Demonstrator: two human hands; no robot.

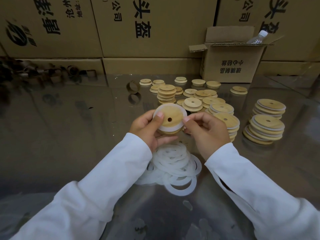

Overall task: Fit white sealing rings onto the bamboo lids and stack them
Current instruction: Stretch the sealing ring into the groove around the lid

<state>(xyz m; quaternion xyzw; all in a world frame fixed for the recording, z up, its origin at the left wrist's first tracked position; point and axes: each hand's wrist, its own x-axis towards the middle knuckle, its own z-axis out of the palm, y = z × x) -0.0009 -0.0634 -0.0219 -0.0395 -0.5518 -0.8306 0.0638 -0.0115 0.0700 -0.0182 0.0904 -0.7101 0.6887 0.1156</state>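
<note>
A: Hands, state?
B: Two, in white sleeves. Left hand (147, 129) grips one lid (171, 115), thumb on its top face, fingers beneath. Right hand (207, 131) pinches the ring (166, 128) at the lid's right edge between thumb and forefinger.

A: Lid location?
B: Held above the surface (69, 135), just beyond the ring pile (174, 164). It has one centre hole. White ring shows round most of its rim.

A: Ring pile, count?
B: Overlapped and translucent, so no count is possible.

A: Ringed stacks?
B: Four ringed stacks (265, 129). Two stand just right of the right hand, two further right.

A: Bare lids?
B: One bare stack (166, 94) behind the hands, plus loose lids (192, 103), more than ten, some overlapping. Exact number not resolvable.

A: Other items?
B: One small open box (232, 66) at the back with one bottle (258, 37) in it. One cardboard hoop (133, 86) left of the lids. Large cartons (155, 28) behind.
</note>
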